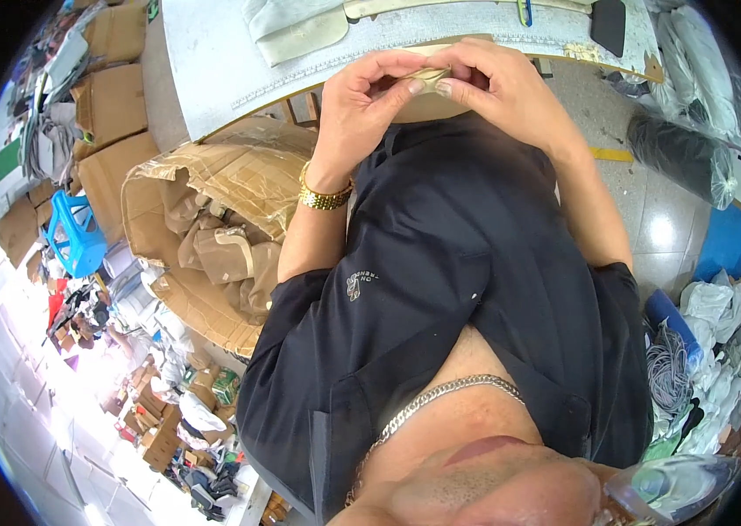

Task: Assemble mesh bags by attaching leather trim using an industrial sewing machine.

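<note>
Pinching a small folded beige piece (429,76) between fingertips of left hand (360,95) and right hand (503,85), by the white table's (212,74) near edge; lying between both, equally near, long axis roughly left-to-right.

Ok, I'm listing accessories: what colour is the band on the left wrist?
The band is gold; best in head view.

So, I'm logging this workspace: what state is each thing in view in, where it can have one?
Small beige piece: pinched, apparently folded
Left hand: closed on the piece
Right hand: closed on the piece
Cardboard box: open, creased
Brown pieces: piled loosely in the box
Dark roll: plastic-wrapped
Grey cord: coiled
</note>
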Action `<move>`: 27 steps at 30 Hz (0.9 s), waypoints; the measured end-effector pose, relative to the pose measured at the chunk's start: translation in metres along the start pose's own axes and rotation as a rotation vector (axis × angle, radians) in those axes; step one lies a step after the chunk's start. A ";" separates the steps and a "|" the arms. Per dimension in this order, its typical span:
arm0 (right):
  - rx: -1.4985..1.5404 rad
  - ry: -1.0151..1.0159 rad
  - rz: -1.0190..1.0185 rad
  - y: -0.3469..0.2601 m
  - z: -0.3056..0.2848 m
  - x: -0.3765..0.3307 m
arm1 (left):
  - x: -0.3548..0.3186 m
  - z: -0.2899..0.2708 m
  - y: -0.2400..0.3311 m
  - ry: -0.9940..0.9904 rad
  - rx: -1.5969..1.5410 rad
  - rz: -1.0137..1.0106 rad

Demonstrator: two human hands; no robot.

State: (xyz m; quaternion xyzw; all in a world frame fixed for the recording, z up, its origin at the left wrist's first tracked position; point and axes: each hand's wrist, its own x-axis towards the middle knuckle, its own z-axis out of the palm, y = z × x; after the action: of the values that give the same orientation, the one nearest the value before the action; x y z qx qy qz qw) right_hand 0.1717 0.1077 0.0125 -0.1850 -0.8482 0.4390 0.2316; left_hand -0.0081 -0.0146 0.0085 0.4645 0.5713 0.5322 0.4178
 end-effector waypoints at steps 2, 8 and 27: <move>-0.015 -0.060 0.002 0.003 -0.003 0.001 | 0.002 0.001 0.005 0.007 0.034 0.003; 0.240 -0.200 0.239 0.006 -0.006 -0.001 | 0.002 -0.003 0.002 -0.031 0.013 -0.047; 0.339 -0.182 0.211 0.010 -0.001 0.007 | 0.011 -0.002 0.007 -0.033 0.051 0.030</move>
State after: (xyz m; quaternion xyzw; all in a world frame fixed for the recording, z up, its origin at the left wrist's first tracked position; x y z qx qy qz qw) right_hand 0.1676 0.1176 0.0065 -0.1909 -0.7557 0.6119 0.1344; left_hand -0.0116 -0.0047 0.0162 0.4923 0.5708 0.5160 0.4069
